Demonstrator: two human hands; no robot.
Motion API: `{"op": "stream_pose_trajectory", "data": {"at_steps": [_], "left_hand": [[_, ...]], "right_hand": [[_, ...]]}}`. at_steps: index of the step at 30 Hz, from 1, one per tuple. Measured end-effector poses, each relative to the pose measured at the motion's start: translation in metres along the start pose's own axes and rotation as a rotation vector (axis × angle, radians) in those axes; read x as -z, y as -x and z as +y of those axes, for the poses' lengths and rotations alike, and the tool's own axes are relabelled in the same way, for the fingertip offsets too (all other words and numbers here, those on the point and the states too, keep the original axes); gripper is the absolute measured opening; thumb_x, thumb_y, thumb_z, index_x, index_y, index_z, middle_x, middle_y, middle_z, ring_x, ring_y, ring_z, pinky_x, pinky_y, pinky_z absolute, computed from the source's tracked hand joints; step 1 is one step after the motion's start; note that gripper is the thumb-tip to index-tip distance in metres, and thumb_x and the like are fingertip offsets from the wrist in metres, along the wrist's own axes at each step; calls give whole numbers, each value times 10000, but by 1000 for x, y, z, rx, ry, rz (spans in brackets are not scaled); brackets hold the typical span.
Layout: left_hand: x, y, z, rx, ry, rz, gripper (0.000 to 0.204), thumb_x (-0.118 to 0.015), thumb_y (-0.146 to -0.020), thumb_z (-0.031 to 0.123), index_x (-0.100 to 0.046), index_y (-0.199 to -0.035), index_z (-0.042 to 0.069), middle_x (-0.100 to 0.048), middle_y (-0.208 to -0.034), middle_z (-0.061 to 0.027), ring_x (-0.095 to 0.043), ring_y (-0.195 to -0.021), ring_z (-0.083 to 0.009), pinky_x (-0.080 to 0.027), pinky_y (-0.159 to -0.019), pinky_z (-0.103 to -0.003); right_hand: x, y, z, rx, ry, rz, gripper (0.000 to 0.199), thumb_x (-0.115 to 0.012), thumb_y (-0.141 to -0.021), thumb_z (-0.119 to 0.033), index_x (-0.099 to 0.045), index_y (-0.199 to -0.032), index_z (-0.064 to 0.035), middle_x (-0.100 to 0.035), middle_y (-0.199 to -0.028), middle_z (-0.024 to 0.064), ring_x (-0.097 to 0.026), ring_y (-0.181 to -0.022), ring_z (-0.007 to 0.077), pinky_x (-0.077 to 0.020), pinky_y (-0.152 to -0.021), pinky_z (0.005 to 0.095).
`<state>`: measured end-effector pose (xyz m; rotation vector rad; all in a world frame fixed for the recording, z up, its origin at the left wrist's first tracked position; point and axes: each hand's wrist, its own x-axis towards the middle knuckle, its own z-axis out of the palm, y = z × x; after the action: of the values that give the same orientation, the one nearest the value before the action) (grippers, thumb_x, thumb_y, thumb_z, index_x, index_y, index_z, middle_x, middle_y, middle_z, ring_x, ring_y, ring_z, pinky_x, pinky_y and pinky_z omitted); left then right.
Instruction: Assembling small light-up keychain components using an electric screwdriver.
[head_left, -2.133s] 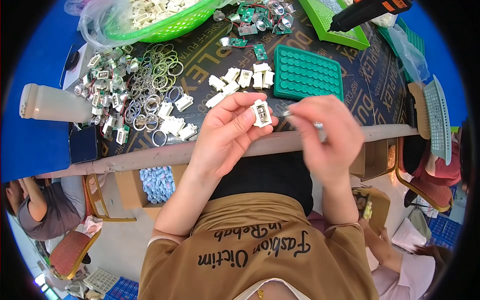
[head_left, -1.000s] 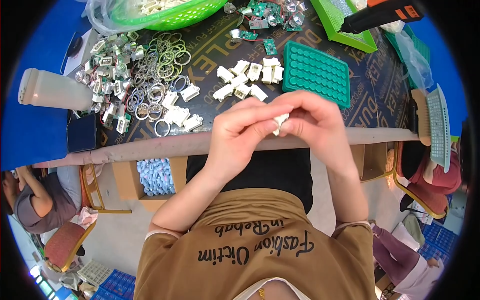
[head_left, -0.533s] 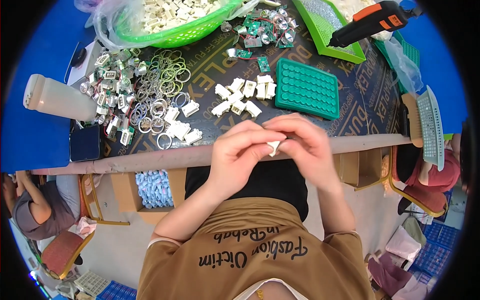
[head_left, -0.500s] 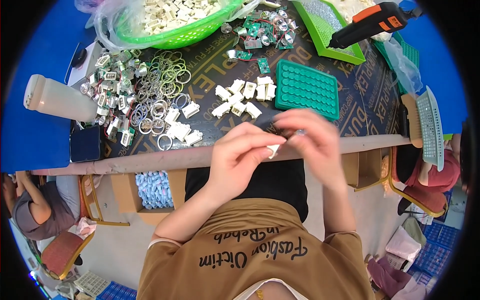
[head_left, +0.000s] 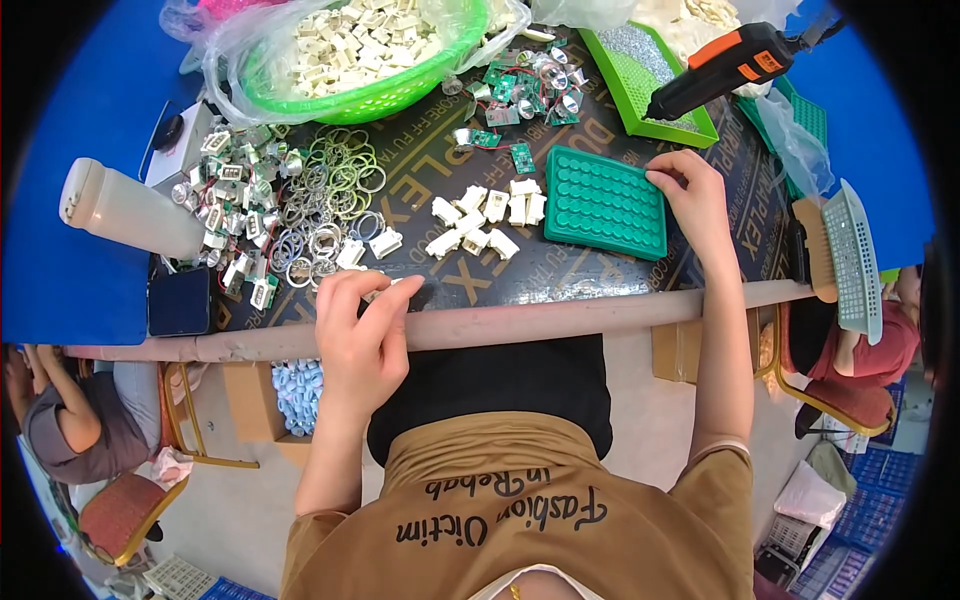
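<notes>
Head view: right hand (head_left: 700, 195) is rested, fingers curled, on the green tray's (head_left: 606, 202) far-right corner; left hand (head_left: 362, 335) is pinched around a small white piece (head_left: 378, 293) at the table edge (head_left: 560, 318), well apart.

A dark rectangular phone screen (head_left: 180, 300) lies flat, left of the left hand (head_left: 362, 335). A clear plastic bag (head_left: 250, 40) lines the green basket (head_left: 400, 95) beyond it.

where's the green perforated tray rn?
Head view, right of centre on the table: the green perforated tray lies flat just right of the white plastic parts, with the right hand at its far right corner.
</notes>
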<state>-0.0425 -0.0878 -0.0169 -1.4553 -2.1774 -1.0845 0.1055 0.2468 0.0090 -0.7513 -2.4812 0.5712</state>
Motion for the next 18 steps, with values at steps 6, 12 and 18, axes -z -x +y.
{"op": "stream_pose_trajectory", "data": {"at_steps": [6,12,18], "left_hand": [[-4,1,0,6,6,17,289,-615,-674,-46,-661,-929,83,-535,-843,-64,-502,-806,-257,-407,-714,-355],[-7,-4,3,-9,18,-13,264,-622,-681,-15,-663,-918,96,-541,-841,-59,-509,-811,-254,-395,-734,-362],[0,3,3,22,-3,-19,262,-614,-699,-18,-663,-929,97,-538,-854,-66,-505,-836,-263,-393,-755,-370]], "right_hand": [[-1,-2,1,17,-53,47,67,-636,-739,-29,-635,-795,10,-601,-752,99,-563,-674,190,-448,-651,282],[28,11,15,-33,-335,89,37,-591,-819,-26,-581,-851,-10,-564,-717,-4,-491,-614,73,-397,-584,202],[101,42,62,-285,-568,443,110,-549,-879,-64,-583,-980,-35,-542,-737,-26,-476,-560,49,-362,-489,167]]}}
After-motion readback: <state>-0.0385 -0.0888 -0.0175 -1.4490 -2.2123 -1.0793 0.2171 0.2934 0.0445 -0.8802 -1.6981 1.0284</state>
